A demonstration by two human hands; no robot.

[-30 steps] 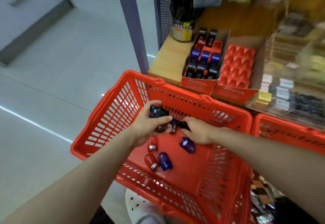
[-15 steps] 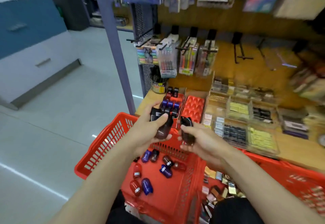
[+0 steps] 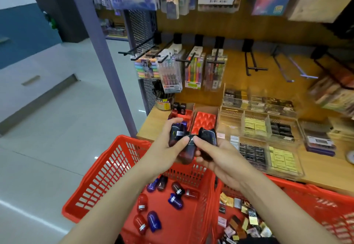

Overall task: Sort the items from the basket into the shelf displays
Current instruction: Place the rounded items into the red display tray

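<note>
Left hand: grip holds dark stampers, long axis toward 12 o'clock.
Right hand: grip holds one black stamper, upright.
Position: above red basket, 6 o'clock of display tray.

Both hands up out of the red basket since a second ago, now level with the shelf edge. Left hand grips a cluster of dark capsules; right hand holds another dark capsule, picked from the basket floor. Half a second ago the hands were apart; now thumbs nearly touch, capsules pressed together.
</note>
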